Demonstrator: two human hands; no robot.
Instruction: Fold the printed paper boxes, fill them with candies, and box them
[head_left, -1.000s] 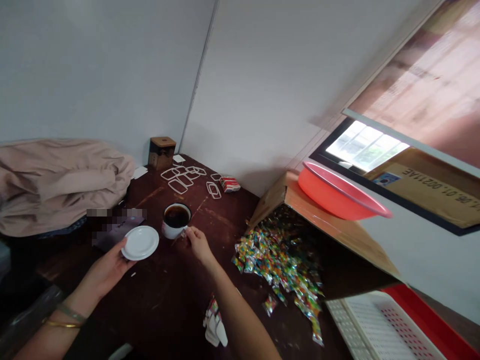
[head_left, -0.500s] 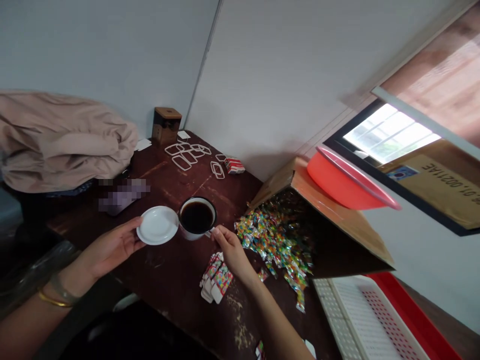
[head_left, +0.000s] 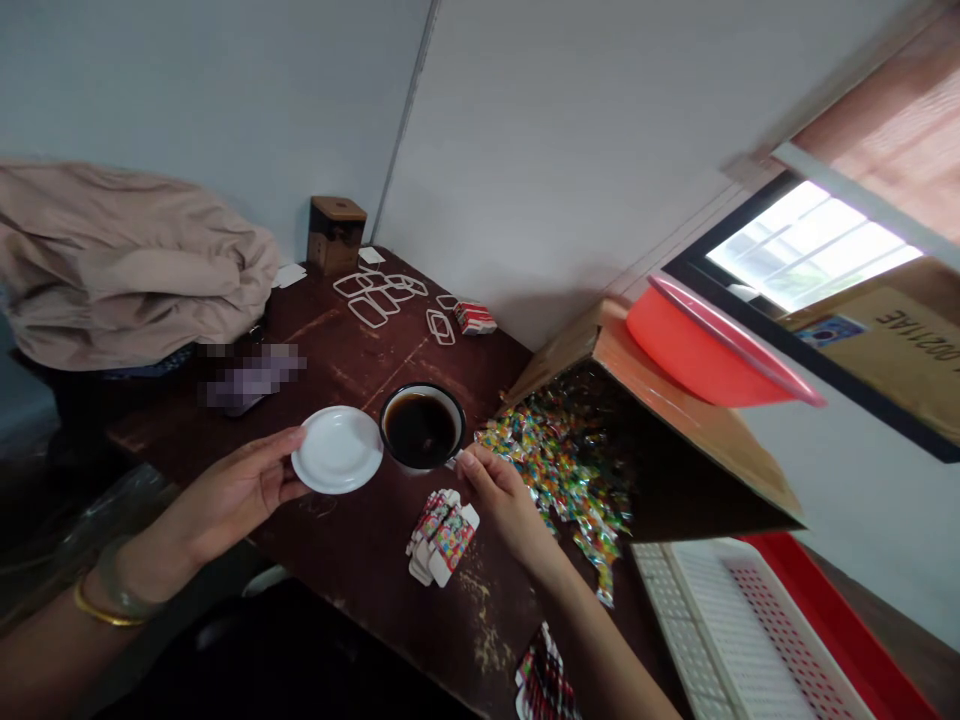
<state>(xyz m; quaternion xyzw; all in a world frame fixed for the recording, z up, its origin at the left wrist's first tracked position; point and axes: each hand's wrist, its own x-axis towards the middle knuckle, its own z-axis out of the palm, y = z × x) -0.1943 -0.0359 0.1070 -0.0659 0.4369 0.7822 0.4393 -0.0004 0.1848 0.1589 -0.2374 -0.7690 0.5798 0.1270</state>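
The two hands are apart from each other, each closed on something of its own. From where I stand, the left hand (head_left: pixel 240 495) pinches the near edge of a small round white dish (head_left: pixel 337 450), thumb above; a gold bangle (head_left: pixel 105 608) sits on that wrist. The right hand (head_left: pixel 499 490) grips the handle of a white, dark-rimmed cup (head_left: pixel 457 417) with a dark drink (head_left: pixel 420 432) inside. The cup is above the middle of the dark red-brown surface (head_left: pixel 352 545), right beside the dish; I can't tell whether their edges touch, or whether the cup's base meets the wood.

Just below the cup lies a bundle of flattened colourful cartons (head_left: pixel 442 540), and another stack of cartons (head_left: pixel 544 680) shows beside the right forearm. Wrapped sweets (head_left: pixel 540 450) spill out of a cardboard box (head_left: pixel 697 430) lying on its side, with a red basin (head_left: pixel 697 345) resting on top of it. Toward the back corner, thin white frames (head_left: pixel 367 312) lie in front of a brown container (head_left: pixel 337 230); a beige cloth (head_left: pixel 135 270) is bunched at the left.
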